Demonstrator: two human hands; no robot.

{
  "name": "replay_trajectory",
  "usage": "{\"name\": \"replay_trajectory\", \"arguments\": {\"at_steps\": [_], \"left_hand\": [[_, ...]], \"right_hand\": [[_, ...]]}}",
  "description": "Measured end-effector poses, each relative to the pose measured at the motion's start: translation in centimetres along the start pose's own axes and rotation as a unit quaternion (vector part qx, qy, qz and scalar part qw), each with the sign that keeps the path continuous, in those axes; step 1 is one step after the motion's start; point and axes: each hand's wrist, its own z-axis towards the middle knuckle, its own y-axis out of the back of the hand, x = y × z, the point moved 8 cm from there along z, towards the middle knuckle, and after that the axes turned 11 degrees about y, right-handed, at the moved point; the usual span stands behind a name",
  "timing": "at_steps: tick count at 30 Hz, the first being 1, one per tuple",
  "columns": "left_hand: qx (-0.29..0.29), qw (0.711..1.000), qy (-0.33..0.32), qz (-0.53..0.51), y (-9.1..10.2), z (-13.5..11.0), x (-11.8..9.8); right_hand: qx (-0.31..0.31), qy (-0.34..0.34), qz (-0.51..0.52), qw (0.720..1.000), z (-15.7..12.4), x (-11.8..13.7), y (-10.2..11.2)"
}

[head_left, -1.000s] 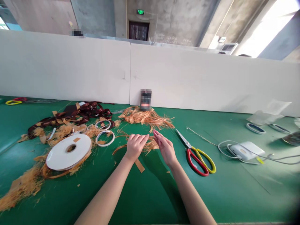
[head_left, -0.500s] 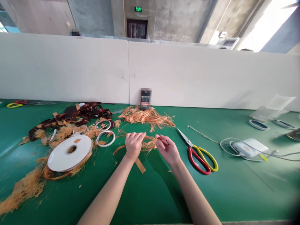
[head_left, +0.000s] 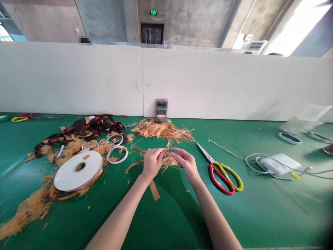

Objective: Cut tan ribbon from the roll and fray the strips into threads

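- Tan strips (head_left: 168,160) lie bundled on the green surface (head_left: 166,215), between the two hands and touching both; a flat offcut (head_left: 154,190) lies nearer, beside the left forearm.
- Left hand (head_left: 152,163) has its fingertips pressed together, pinching strands of the bundle.
- Right hand (head_left: 186,163) is half curled, fingertips at the same strands; its grip is too small to make out.
- Scissors (head_left: 221,170) lie just right of it, a white reel (head_left: 78,170) well to the left.
- Farther off, a shredded heap (head_left: 162,129) covers the base of a blurred object (head_left: 161,110).
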Motion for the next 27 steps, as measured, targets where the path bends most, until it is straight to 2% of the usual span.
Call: {"name": "replay_trajectory", "arguments": {"at_steps": [4,8,12,20,27], "left_hand": [[0.060,0.992,0.060,-0.098,-1.2,-0.8,-1.0],[0.061,0.978,0.118,-0.159,-1.1,-1.0,-1.1],[0.048,0.971,0.148,-0.181,-0.7,-0.7,-0.7],[0.075,0.959,0.173,-0.214,-1.2,-0.8,-0.9],[0.097,0.941,0.224,-0.233,-1.8,-1.0,-0.1]], "right_hand": [[0.016,0.001,-0.017,1.000,-0.1,0.1,-0.2],[0.008,0.014,-0.031,0.999,-0.1,0.3,0.0],[-0.004,0.033,-0.052,0.998,-0.3,0.6,0.1],[-0.024,0.073,-0.122,0.990,-0.5,1.0,0.4],[-0.003,0.121,-0.186,0.975,-0.9,1.4,-0.1]]}}
